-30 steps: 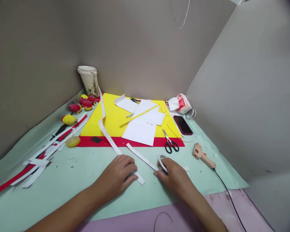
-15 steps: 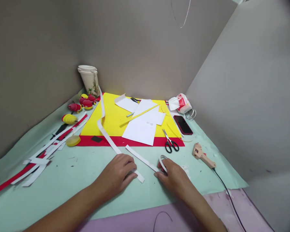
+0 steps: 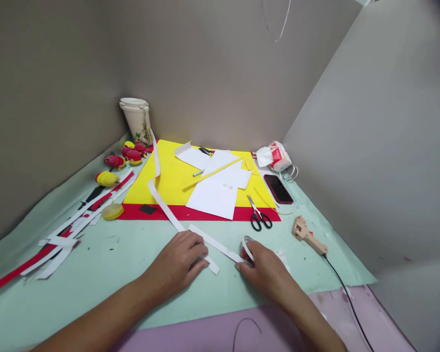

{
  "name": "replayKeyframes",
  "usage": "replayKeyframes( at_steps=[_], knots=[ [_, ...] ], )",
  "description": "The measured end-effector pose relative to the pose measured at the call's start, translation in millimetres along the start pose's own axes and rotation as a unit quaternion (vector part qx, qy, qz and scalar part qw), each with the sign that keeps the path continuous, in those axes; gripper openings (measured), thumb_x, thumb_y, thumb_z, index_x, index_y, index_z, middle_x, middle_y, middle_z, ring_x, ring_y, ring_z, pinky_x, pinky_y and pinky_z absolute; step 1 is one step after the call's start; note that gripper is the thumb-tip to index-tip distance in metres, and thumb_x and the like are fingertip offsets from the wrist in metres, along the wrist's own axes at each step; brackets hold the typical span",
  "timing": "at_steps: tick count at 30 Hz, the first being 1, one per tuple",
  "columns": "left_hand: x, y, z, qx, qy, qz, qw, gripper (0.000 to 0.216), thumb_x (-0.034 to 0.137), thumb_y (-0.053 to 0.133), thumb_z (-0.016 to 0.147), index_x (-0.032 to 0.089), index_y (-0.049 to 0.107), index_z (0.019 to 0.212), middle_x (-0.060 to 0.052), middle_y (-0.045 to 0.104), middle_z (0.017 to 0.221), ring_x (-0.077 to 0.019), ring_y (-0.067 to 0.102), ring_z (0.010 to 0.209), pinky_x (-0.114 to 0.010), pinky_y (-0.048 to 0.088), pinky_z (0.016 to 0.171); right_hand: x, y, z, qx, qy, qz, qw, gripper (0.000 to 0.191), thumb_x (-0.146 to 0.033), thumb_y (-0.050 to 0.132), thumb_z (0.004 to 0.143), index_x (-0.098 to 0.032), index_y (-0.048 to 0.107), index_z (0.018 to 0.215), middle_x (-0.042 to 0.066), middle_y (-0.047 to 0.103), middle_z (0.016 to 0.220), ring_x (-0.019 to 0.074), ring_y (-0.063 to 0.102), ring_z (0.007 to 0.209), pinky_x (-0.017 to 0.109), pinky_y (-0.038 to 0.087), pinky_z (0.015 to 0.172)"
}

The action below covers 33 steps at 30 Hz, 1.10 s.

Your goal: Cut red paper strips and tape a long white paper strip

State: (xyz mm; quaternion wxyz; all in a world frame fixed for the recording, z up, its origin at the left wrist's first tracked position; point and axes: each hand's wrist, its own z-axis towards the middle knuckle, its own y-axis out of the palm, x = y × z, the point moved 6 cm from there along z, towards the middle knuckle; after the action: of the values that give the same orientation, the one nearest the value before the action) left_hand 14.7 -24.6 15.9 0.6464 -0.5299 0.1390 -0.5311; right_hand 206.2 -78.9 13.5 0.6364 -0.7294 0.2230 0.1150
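My left hand [image 3: 185, 256] is closed over the near end of a long white paper strip [image 3: 166, 210], which runs back across the coloured sheets toward the bucket. The strip's cut end sticks out past my thumb. In my right hand [image 3: 258, 264] a second white paper strip [image 3: 216, 244] is pinched between thumb and fingers. One end of it curls into a loop above the fingers, and its flat part points left, its tip close to the long strip. Whether the two strips touch is hard to make out.
Scissors [image 3: 257, 215], a phone [image 3: 277, 189] and a glue gun [image 3: 308, 235] with a cord lie on the right. White paper [image 3: 216, 195] covers yellow card [image 3: 139, 190]. Paper strips [image 3: 58, 242], yellow tape [image 3: 112, 211], red-and-yellow ornaments [image 3: 134, 156] and a bucket [image 3: 136, 120] are left.
The strip in my right hand has swung slightly, its free tip shifting left toward the long strip. Both hands stay nearly in place, and the view has shifted a little.
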Motion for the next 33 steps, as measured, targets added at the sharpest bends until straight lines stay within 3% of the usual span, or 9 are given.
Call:
replayKeyframes(
  at_steps=[15,19,22,24,27,30,33],
  knots=[
    [0.1,-0.4,-1.7,-0.002,-0.005,-0.007,1.0,0.01,0.022,0.054,0.091,0.019,0.063,0.094,-0.008,0.06,0.097,-0.0214,0.054,0.09,-0.039,0.045,0.082,-5.8,-19.2,-0.5,-0.031,0.002,0.046,0.998,0.003,-0.022,0.056,0.077,-0.022,0.057,0.074,-0.002,0.063,0.07,0.0147,0.053,0.063,0.024,0.034,0.056],
    [-0.9,0.7,-1.8,0.0,-0.006,-0.015,1.0,0.01,0.022,0.054,0.091,0.019,0.063,0.094,-0.008,0.06,0.096,-0.0215,0.054,0.09,-0.039,0.045,0.082,-10.7,-46.7,0.4,0.016,-0.018,0.08,0.996,0.014,-0.031,0.055,0.083,-0.022,0.061,0.074,0.0,0.065,0.073,0.0158,0.056,0.066,0.025,0.038,0.059],
    [-1.8,1.2,-2.6,0.001,-0.011,-0.02,1.0,0.009,0.021,0.054,0.091,0.019,0.062,0.093,-0.007,0.06,0.097,-0.0219,0.055,0.09,-0.039,0.045,0.082,-8.3,-76.5,1.1,0.063,0.006,0.156,0.986,0.021,-0.042,0.059,0.083,-0.023,0.064,0.081,-0.001,0.063,0.067,0.0151,0.055,0.059,0.024,0.039,0.054],
    [-1.9,1.3,-3.3,0.0,-0.014,-0.023,1.0,0.008,0.021,0.054,0.09,0.019,0.062,0.093,-0.007,0.06,0.097,-0.0218,0.055,0.09,-0.039,0.045,0.082,-3.6,-94.0,2.3,0.089,0.031,0.247,0.964,0.026,-0.047,0.061,0.083,-0.022,0.063,0.082,-0.002,0.06,0.06,0.0129,0.051,0.051,0.023,0.038,0.048],
    [-1.9,1.4,-4.3,-0.003,-0.017,-0.025,1.0,0.009,0.021,0.054,0.09,0.019,0.062,0.094,-0.007,0.06,0.097,-0.0218,0.054,0.09,-0.039,0.045,0.082,3.1,-111.1,5.1,0.124,0.032,0.428,0.895,0.029,-0.048,0.067,0.081,-0.02,0.06,0.077,-0.003,0.058,0.055,0.008,0.044,0.043,0.019,0.035,0.042],
    [-2.2,1.7,-4.8,-0.005,-0.02,-0.027,0.999,0.009,0.021,0.053,0.091,0.019,0.062,0.094,-0.008,0.059,0.098,-0.0221,0.054,0.09,-0.04,0.045,0.082,9.8,-112.7,6.9,0.143,0.013,0.561,0.815,0.027,-0.041,0.074,0.077,-0.017,0.061,0.077,-0.003,0.056,0.058,0.0077,0.05,0.048,0.015,0.036,0.04],
    [-2.1,1.6,-4.4,-0.005,-0.02,-0.029,0.999,0.01,0.02,0.053,0.091,0.019,0.062,0.094,-0.008,0.059,0.098,-0.0224,0.054,0.091,-0.04,0.044,0.083,23.0,-101.0,2.7,0.186,0.027,0.611,0.769,0.025,-0.035,0.078,0.074,-0.016,0.064,0.078,-0.002,0.056,0.063,0.009,0.057,0.055,0.014,0.041,0.04]
  ],
)
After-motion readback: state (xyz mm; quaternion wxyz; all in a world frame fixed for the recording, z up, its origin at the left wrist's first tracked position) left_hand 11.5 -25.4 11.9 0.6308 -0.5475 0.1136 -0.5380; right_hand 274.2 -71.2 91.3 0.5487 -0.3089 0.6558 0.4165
